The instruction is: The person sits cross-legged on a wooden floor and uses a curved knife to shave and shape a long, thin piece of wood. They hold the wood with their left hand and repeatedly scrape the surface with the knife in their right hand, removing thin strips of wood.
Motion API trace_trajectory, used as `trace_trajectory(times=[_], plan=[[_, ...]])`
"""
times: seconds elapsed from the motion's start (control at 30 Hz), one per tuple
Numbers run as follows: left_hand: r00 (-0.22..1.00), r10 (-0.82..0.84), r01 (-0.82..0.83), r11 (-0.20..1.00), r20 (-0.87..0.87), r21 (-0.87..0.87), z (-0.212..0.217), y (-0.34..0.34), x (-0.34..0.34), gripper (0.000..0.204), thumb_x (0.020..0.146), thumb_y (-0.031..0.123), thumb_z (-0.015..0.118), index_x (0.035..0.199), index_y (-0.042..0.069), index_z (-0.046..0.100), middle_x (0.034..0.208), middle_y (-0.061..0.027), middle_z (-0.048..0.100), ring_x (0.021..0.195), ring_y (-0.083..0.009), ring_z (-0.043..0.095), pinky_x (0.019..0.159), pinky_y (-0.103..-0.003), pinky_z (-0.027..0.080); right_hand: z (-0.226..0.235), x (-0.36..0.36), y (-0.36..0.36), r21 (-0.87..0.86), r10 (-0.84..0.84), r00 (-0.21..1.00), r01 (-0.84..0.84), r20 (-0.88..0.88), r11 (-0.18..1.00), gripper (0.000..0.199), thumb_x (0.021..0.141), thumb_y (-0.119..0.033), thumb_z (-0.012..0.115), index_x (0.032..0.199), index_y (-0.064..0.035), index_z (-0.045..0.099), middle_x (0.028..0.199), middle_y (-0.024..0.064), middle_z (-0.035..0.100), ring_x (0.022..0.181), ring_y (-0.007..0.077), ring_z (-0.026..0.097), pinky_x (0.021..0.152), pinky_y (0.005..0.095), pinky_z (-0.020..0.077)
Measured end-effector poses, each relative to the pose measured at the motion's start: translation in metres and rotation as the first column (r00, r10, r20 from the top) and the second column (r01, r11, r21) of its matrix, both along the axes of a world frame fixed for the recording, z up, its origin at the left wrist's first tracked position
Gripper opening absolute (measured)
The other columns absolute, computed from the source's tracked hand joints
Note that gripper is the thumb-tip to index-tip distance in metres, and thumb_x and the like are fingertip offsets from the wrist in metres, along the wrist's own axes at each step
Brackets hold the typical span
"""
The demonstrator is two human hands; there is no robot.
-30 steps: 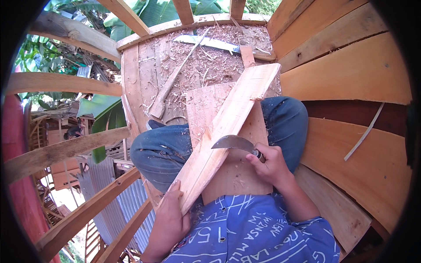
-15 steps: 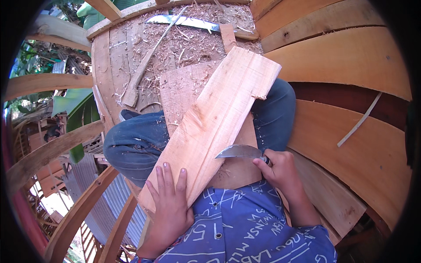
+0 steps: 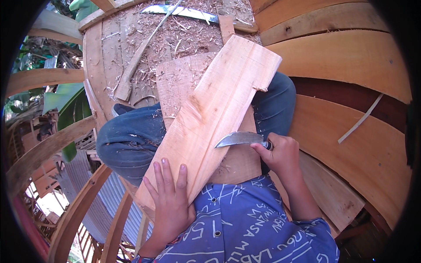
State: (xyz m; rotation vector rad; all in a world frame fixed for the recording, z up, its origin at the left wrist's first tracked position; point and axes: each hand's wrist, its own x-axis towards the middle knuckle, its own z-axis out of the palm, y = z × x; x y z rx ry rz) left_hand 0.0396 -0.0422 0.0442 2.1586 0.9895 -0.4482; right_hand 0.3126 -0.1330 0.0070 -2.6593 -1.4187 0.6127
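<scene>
A pale wooden plank [image 3: 215,105] lies slantwise across my lap, with a small notch on its right edge. Flat on the plank's near end rests my left hand [image 3: 172,197], fingers spread. My right hand [image 3: 280,154] is wrapped round the handle of a curved knife [image 3: 239,139], whose blade points left, its tip over the plank's right edge. Whether the edge is cutting into the wood I cannot tell. Beneath the plank is a second, thinner board [image 3: 239,164], dotted with shavings at its far end.
A long machete-like blade [image 3: 180,12] lies at the back among wood shavings [image 3: 193,37]. A thin stick [image 3: 142,57] lies left of the boards. Curved planks [image 3: 342,61] wall the right side; wooden rails [image 3: 50,79] line the left, with leaves and corrugated sheets beyond.
My right hand and the knife have moved slightly away from me along the plank's right edge. My left hand stays on the plank. The whole view has shifted a little.
</scene>
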Motion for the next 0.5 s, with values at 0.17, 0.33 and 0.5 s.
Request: trace_trajectory(times=[0.17, 0.33, 0.5], plan=[[0.999, 0.024, -0.024, 1.0, 0.029, -0.006, -0.006, 0.0, 0.0, 0.091, 0.07, 0.004, 0.059, 0.152, 0.005, 0.021, 0.154, -0.0372, 0.009, 0.143, -0.0561, 0.005, 0.105, -0.075, 0.0, -0.004, 0.01, 0.013, -0.007, 0.008, 0.994, -0.007, 0.108, 1.0, 0.071, 0.07, -0.072, 0.067, 0.057, -0.0033, 0.057, 0.051, 0.0157, 0.055, 0.05, 0.0341, 0.06, 0.047, 0.0416, 0.0469], [0.999, 0.034, -0.034, 0.999, 0.042, -0.013, -0.007, 0.003, -0.001, 0.093, 0.069, 0.005, 0.06, 0.152, 0.003, 0.019, 0.153, -0.0384, 0.008, 0.143, -0.0574, 0.006, 0.104, -0.076, 0.0, -0.008, 0.022, 0.028, -0.004, 0.055, 0.981, -0.055, 0.186, 0.998, 0.074, 0.07, -0.075, 0.066, 0.056, -0.0033, 0.056, 0.051, 0.0155, 0.055, 0.05, 0.0336, 0.06, 0.047, 0.0404, 0.0464], [0.995, 0.075, -0.073, 0.997, 0.064, -0.036, -0.008, 0.004, 0.001, 0.095, 0.068, 0.005, 0.061, 0.153, 0.003, 0.018, 0.152, -0.0395, 0.008, 0.142, -0.0583, 0.005, 0.103, -0.077, 0.001, -0.009, 0.033, 0.049, -0.018, 0.037, 0.973, -0.033, 0.23, 0.999, 0.076, 0.07, -0.077, 0.064, 0.056, -0.0024, 0.055, 0.052, 0.0161, 0.055, 0.05, 0.0339, 0.059, 0.047, 0.0412, 0.0461]])
